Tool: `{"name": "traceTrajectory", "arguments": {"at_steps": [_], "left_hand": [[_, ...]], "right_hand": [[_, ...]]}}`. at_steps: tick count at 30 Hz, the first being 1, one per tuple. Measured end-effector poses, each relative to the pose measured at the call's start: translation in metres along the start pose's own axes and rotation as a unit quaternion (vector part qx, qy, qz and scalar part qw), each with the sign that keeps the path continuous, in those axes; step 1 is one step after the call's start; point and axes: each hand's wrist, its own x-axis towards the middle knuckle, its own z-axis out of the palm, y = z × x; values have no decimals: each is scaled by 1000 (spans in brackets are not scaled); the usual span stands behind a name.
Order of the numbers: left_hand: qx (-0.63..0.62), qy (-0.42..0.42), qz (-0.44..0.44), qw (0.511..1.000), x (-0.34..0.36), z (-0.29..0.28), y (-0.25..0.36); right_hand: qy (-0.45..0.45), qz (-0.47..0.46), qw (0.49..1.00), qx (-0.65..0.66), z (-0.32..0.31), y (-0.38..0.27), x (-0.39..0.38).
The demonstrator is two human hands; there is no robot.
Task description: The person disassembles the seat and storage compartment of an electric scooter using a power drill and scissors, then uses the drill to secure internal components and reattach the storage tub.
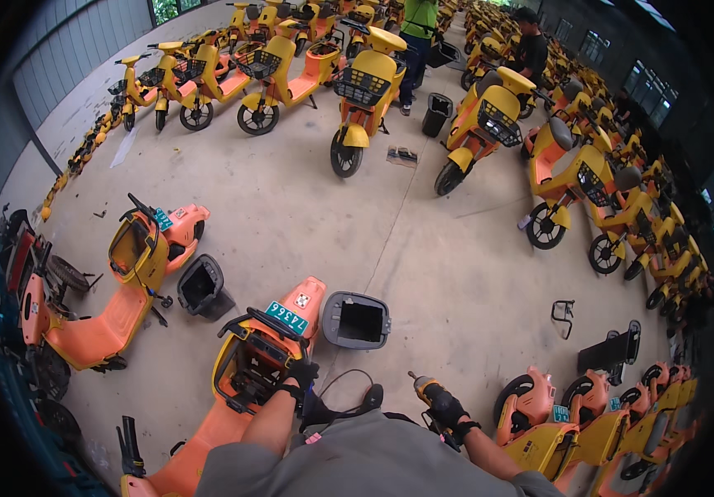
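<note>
An orange and yellow electric scooter stands just left of me, its seat area open on a dark compartment with parts and wiring inside. My left hand, in a black glove, is at the right edge of that compartment; its fingers blend into the dark parts. My right hand, also gloved, is wrapped round a yellow and black power drill, held away from the scooter with its bit toward the upper left. A thin dark cable loops between the scooter and my body.
Grey battery-box-like bins stand beside the scooter, one at its right and one farther left. Another opened scooter is at left. Scooters line the right and far side. A black frame lies right; a person in green stands far off.
</note>
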Motion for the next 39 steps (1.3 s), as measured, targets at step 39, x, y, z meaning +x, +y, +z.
{"name": "traceTrajectory", "arguments": {"at_steps": [39], "left_hand": [[-59,74,-162,982,-101,-11,-18]], "right_hand": [[-86,198,948,236,-12,-53,42]]}}
